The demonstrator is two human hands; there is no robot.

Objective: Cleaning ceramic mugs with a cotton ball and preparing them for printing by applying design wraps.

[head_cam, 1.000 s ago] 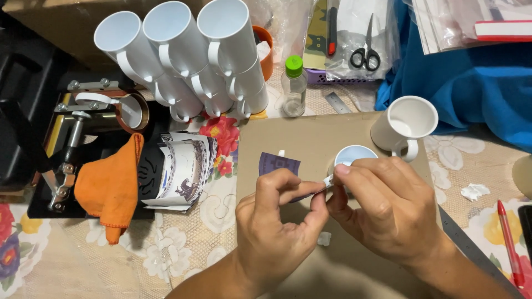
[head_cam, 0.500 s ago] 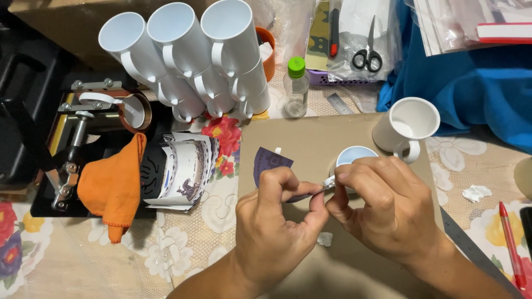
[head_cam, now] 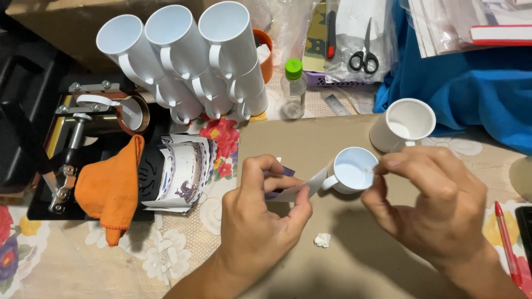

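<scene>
since a moment ago the hands have drawn apart, baring the white mug [head_cam: 354, 173] lying on the brown tabletop [head_cam: 354, 260]. left hand [head_cam: 265, 216] fingers pinch a paper strip [head_cam: 299, 190] beside its handle; right hand [head_cam: 429, 205] fingertips are pressed together at its rim.

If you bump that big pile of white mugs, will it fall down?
Probably. The white mugs lie on their sides, piled on each other, so a bump could make them roll or slide. They look like hard, glossy ceramic, so they would likely chip or break if they fell.
</scene>
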